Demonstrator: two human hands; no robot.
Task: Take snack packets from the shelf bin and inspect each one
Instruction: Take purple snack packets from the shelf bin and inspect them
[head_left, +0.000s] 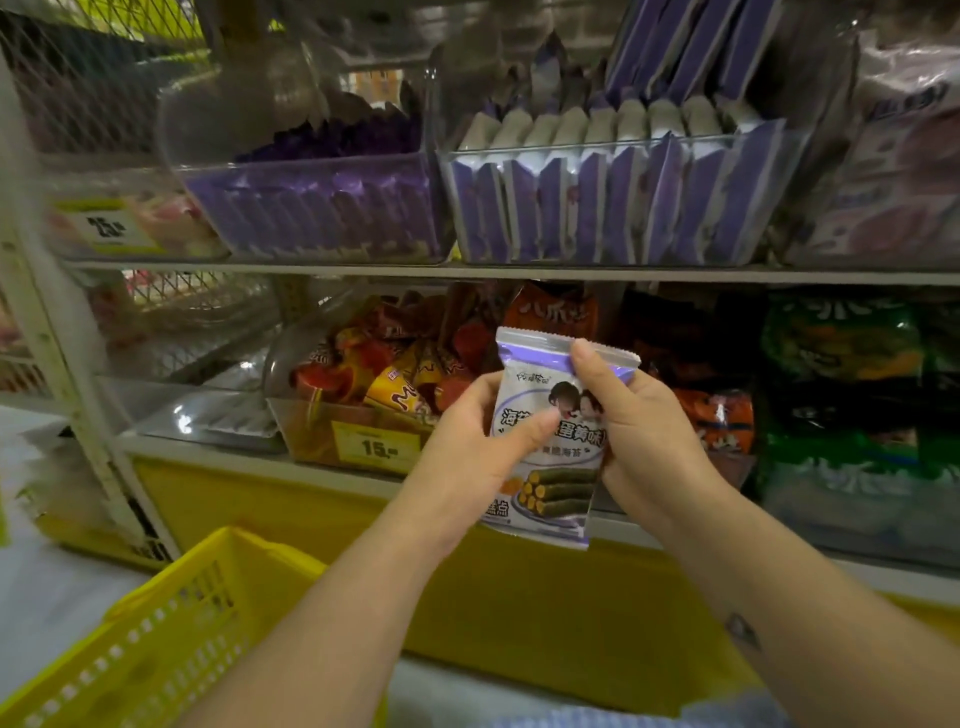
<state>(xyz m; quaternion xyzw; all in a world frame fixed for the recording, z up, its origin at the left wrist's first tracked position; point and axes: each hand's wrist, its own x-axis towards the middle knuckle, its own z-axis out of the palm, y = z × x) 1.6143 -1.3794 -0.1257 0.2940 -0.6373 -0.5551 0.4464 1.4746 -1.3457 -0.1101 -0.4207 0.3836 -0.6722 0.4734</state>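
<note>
A yellow perforated plastic basket (156, 623) sits at lower left. Right of it, a clear bin of red and orange wrapped snacks (363, 395) stands on the lower shelf. The left hand (467, 441) pinches the left edge of a white-and-purple foil snack packet (561, 483), which is held upright before that shelf. The right hand (639, 431) grips its right side, thumb near the top.

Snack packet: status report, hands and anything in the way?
Left hand and right hand both grip the packet. Front faces camera. Nothing blocks it.
</note>
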